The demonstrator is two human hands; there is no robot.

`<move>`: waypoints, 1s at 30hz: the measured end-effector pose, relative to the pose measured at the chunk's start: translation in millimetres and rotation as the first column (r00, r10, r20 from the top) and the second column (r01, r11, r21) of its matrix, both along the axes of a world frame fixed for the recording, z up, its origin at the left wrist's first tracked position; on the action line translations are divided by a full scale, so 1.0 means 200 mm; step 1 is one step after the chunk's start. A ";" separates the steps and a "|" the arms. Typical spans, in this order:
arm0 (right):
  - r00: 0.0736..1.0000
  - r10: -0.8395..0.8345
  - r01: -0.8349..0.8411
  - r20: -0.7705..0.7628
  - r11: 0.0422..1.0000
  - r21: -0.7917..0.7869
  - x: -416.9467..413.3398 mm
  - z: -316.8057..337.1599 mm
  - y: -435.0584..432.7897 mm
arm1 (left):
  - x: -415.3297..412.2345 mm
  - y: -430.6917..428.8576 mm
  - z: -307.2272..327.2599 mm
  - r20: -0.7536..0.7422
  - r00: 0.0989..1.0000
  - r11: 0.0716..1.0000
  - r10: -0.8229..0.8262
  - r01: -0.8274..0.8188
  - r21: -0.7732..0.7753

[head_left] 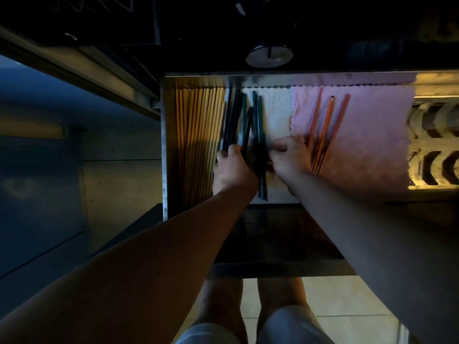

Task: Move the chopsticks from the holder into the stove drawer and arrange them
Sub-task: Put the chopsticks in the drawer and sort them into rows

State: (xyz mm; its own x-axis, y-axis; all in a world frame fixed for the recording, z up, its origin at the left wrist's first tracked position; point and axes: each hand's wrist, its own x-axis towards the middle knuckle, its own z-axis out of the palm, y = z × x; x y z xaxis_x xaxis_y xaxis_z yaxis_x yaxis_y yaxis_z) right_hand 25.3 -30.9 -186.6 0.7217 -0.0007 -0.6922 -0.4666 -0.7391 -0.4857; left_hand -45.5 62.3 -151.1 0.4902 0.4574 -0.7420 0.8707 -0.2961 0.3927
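The stove drawer (164, 145) is pulled out below me. A neat row of yellow chopsticks (198, 125) lies along its left side. Dark green and black chopsticks (244, 120) lie loosely fanned on a white cloth (275, 115) in the middle. Three orange chopsticks (327, 125) rest on a pink cloth (367, 135) to the right. My left hand (232, 170) presses on the near ends of the leftmost dark chopsticks, fingers curled around them. My right hand (289, 156) pinches at the dark chopsticks' right side. No holder is in view.
A round stove knob (269, 57) sits above the drawer's back edge. A patterned metal grille (434, 145) fills the drawer's right end. A dark drawer front (273, 244) lies below my arms, a grey cabinet door (37, 182) to the left. My knees show over the tiled floor.
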 end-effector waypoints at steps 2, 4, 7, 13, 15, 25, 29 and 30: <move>0.996 0.076 -0.075 0.050 0.997 -0.034 0.01 0.01 0.00 | 0.00 0.02 0.01 0.004 0.994 0.993 -0.112 0.112 0.022; 0.991 0.114 -0.111 0.067 0.993 -0.039 0.02 0.01 0.01 | 0.00 0.03 0.02 0.027 0.985 0.986 -0.169 0.168 0.016; 0.992 0.107 -0.105 0.067 0.994 -0.025 0.01 0.00 0.04 | 0.01 0.06 0.02 0.048 0.993 0.994 -0.106 0.106 0.007; 0.983 0.176 -0.173 0.050 0.984 -0.047 -0.01 0.01 0.03 | -0.02 0.12 -0.02 0.078 0.993 0.996 -0.091 0.090 0.017; 0.981 0.183 -0.181 0.058 0.983 -0.042 -0.01 0.01 0.03 | -0.02 0.13 -0.03 0.096 0.989 0.994 -0.113 0.113 0.007; 0.941 0.312 -0.307 0.130 0.950 -0.060 -0.03 0.05 0.06 | -0.05 0.12 0.00 0.202 0.978 0.998 -0.059 0.060 0.000; 0.923 0.358 -0.351 0.142 0.934 -0.068 -0.05 0.07 0.07 | -0.07 0.15 -0.02 0.159 0.987 0.999 -0.025 0.020 0.032; 0.910 0.388 -0.379 0.144 0.921 -0.085 -0.05 0.08 0.07 | -0.06 0.15 -0.03 0.157 0.988 0.999 -0.009 0.004 0.034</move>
